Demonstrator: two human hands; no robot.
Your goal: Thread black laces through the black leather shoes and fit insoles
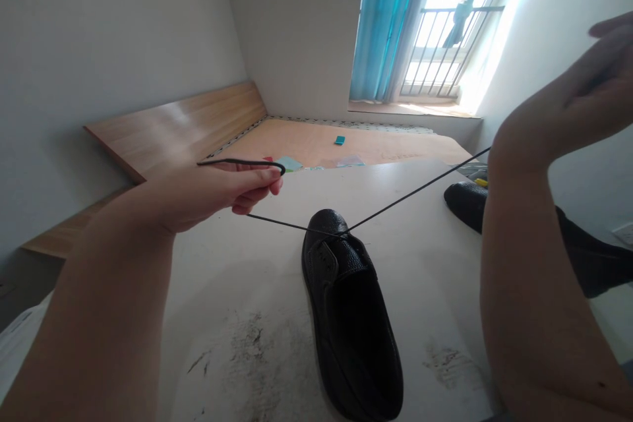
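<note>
A black leather shoe point(326, 316) lies on the white tabletop, toe pointing away from me. One thin black shoelace point(415, 191) runs through its front eyelets, and both ends stretch out taut to the sides. My left hand point(247, 188) pinches the lace's left part, and its loose end lies back over the hand. On the other side, my right hand point(588, 92) is raised at the right edge of the view, with its fingers partly cut off. The lace's right part passes behind that wrist, so its grip point is hidden; the tautness shows the hand is holding it.
A second black shoe point(465, 204) sits to the right, partly behind my right forearm. Beyond the white table point(237, 303) stands a wooden board surface point(297, 135) with a small teal item point(339, 140). A blue curtain point(386, 26) hangs at the barred window.
</note>
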